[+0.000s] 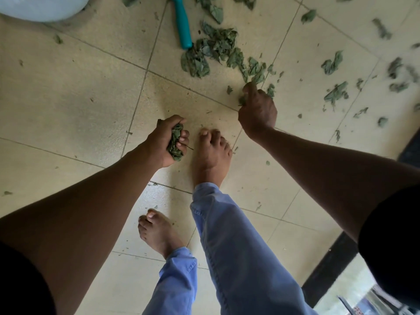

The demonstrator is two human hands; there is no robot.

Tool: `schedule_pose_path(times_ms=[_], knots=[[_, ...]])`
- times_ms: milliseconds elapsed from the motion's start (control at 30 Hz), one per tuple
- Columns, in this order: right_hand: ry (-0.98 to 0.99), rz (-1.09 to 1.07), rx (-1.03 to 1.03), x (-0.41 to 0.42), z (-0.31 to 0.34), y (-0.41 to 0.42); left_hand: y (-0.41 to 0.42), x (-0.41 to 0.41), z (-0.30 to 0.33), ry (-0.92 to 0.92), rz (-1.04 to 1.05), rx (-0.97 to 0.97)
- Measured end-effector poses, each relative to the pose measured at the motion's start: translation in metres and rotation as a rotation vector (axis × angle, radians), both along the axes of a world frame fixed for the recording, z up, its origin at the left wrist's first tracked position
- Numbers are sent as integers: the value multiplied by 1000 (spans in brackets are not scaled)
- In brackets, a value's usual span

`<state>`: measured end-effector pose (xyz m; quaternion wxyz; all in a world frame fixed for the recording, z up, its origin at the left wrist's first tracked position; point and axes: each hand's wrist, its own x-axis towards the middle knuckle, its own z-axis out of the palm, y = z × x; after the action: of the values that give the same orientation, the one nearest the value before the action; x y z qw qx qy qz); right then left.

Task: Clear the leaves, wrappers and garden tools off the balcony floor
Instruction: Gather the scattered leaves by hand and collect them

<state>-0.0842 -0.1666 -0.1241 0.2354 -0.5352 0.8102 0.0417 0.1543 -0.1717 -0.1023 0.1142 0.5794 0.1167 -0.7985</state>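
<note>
1. Gathering leaves by hand; tool and loose scatter not yet cleared.
2. Nearest: left hand (167, 142) fisted tight round a wad of leaves (175, 143).
3. Farther: right hand (258, 110) curled, pinching leaves at the pile (218, 51) edge.
4. Beyond that grip: teal tool handle (181, 23), touching the pile.
5. Next, probably: scooping more, needing somewhere to dump both handfuls.
</note>
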Motion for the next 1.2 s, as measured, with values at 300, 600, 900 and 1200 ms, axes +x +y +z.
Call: schedule_pose_path(times_ms=[300, 600, 900, 1200], knots=[[-35, 0, 21, -25, -5, 3, 13, -22, 3, 55, -44, -47], [82, -12, -12, -47, 6, 1, 15, -36, 7, 103, -110, -34], [-25, -117, 38, -70, 5, -2, 19, -36, 11, 94, -116, -24], [-247, -236, 109, -52, 14, 77, 30, -30, 12, 31, -122, -22]])
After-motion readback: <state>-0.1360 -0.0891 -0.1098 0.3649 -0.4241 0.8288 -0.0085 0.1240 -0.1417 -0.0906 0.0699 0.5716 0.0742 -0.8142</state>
